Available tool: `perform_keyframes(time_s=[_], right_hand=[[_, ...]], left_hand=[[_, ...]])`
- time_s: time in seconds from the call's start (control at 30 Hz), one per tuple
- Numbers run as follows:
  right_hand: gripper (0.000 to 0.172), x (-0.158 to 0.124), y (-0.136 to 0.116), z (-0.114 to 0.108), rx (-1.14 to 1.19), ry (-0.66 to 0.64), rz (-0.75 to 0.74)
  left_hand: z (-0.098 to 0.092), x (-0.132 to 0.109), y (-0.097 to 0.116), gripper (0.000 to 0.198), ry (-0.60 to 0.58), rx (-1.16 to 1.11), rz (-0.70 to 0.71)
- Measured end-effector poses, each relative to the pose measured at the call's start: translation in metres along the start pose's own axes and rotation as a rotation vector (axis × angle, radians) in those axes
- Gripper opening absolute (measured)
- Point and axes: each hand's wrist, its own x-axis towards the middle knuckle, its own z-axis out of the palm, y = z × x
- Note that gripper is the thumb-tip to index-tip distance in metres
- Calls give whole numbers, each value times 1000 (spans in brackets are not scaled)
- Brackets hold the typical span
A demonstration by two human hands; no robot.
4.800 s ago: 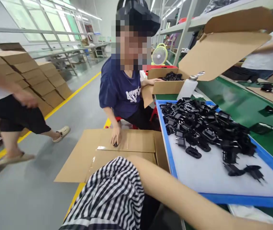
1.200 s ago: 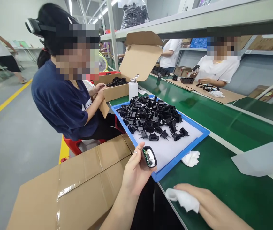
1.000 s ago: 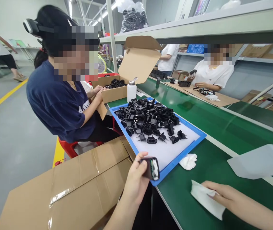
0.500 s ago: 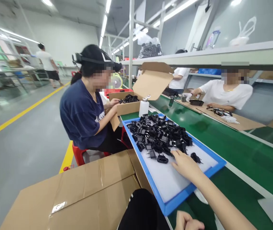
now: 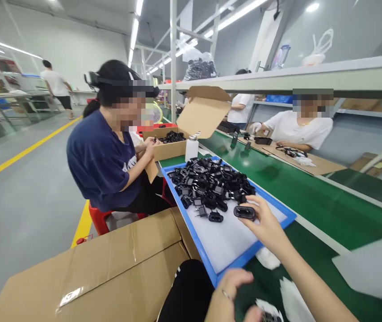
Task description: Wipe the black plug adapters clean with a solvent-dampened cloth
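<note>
My right hand (image 5: pixel 268 226) is raised over the near right part of a blue-rimmed tray (image 5: pixel 207 264), pinching a black oval plastic part (image 5: pixel 244 213) between thumb and fingers. Behind it, a heap of similar black plastic parts (image 5: pixel 211 181) covers the far half of the tray's white lining. One loose oval part (image 5: pixel 216 217) lies at the heap's near edge. At the bottom of the view is my left hand (image 5: pixel 227 293), wearing a ring, its finger and thumb apart with nothing between them. Beside its thumb, a dark piece on white material (image 5: pixel 269 311) is partly cut off.
A cardboard box (image 5: pixel 93 268) stands left of my knee. White tissue (image 5: pixel 267 258) lies by the tray on the green bench (image 5: pixel 311 201). A white bottle (image 5: pixel 191 147) stands beyond the tray. One co-worker (image 5: pixel 100 152) sits at left, another (image 5: pixel 301 125) across the bench.
My right hand has lifted a black oval part from the tray. My left hand has come further into view and its fingers have opened. The view has shifted slightly right.
</note>
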Motion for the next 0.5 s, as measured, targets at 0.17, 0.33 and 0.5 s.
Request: perform_keyframes(time_s=[0.17, 0.33, 0.5], right_hand=[[32, -22, -23, -1, 58, -15, -37], [22, -38, -30, -5, -65, -55, -124], [19, -66, -11, -10, -328, -112, -307]], left_hand=[[-18, 29, 14, 31, 148, 30, -23], [-26, 55, 27, 38, 65, 63, -41], [-27, 56, 34, 37, -161, 36, -15]])
